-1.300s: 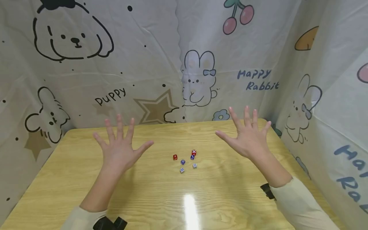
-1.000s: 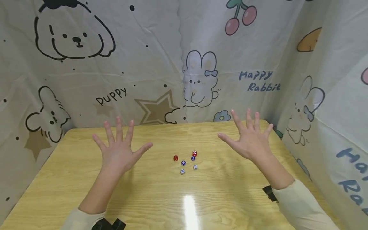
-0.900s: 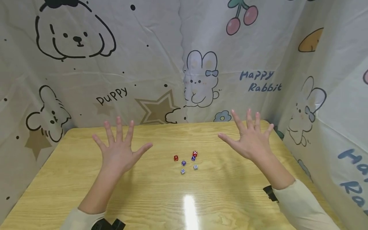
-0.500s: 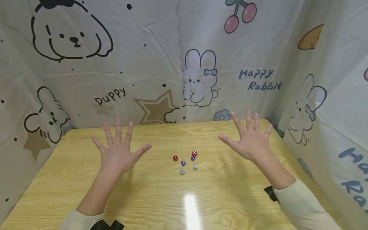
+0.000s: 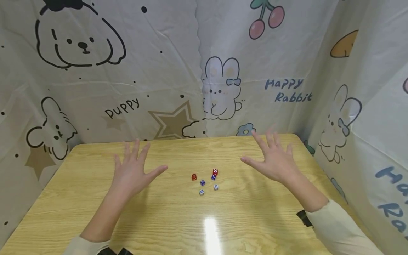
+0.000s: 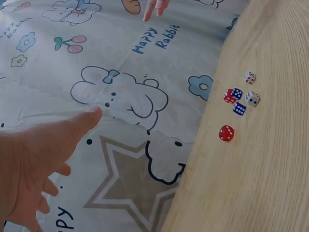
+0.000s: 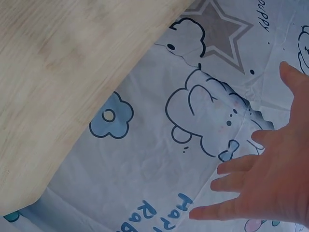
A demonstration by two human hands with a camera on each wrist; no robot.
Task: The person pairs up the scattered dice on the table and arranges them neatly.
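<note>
Several small dice lie loosely grouped mid-table in the head view. One red die [image 5: 194,177] sits at the left of the group; another red die [image 5: 215,171] is at the back beside a blue die [image 5: 213,177]. A second blue die [image 5: 202,182] lies in the middle, and two white dice, one left [image 5: 202,192] and one right [image 5: 216,187], are nearest the front. My left hand [image 5: 130,177] is raised over the table left of the dice, fingers spread and holding nothing. To their right, my right hand [image 5: 275,161] hovers likewise, fingers spread, touching nothing.
The wooden table [image 5: 172,219] has a bright light reflection near its front. A printed cloth [image 5: 159,71] with cartoon drawings hangs behind it and along both sides. Dark wrist devices, one at the right cuff [image 5: 304,218], show on both arms.
Both hands have dipped slightly, and their fingers have tilted and bent a little from the flatter spread before. The dice keep their places on the table.
</note>
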